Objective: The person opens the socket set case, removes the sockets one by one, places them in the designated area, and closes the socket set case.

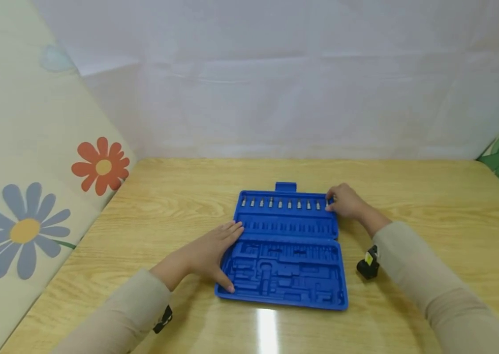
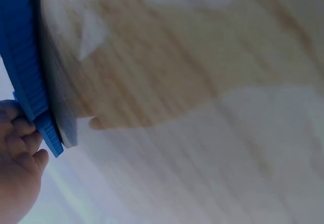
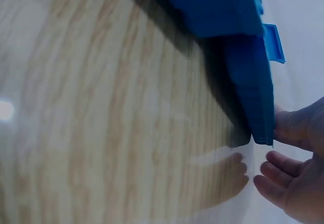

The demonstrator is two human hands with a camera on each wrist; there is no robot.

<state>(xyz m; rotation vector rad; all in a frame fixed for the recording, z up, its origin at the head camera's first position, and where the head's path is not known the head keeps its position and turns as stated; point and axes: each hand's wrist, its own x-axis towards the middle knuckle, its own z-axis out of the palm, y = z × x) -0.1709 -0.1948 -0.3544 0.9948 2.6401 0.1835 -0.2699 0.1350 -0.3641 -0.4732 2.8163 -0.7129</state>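
Note:
A blue plastic bit case (image 1: 282,302) lies unfolded on the table, with a row of small metal screwdriver bits (image 1: 290,204) in its far half. My right hand (image 1: 348,200) is at the row's right end, where thumb and fingertip pinch the last bit (image 1: 327,202). The right wrist view shows the case (image 3: 217,11) edge-on, hiding that bit and part of the thumb. My left hand (image 1: 209,251) rests spread on the case's left side, thumb on the near half. In the left wrist view, its fingers touch the case's edge (image 2: 23,62).
Moulded recesses fill the near half of the case. A latch tab (image 1: 286,187) sticks out at its far edge. The wood-patterned table (image 1: 178,187) runs back to a white sheet (image 1: 249,108). Black wrist cameras (image 1: 368,264) hang beneath both sleeves.

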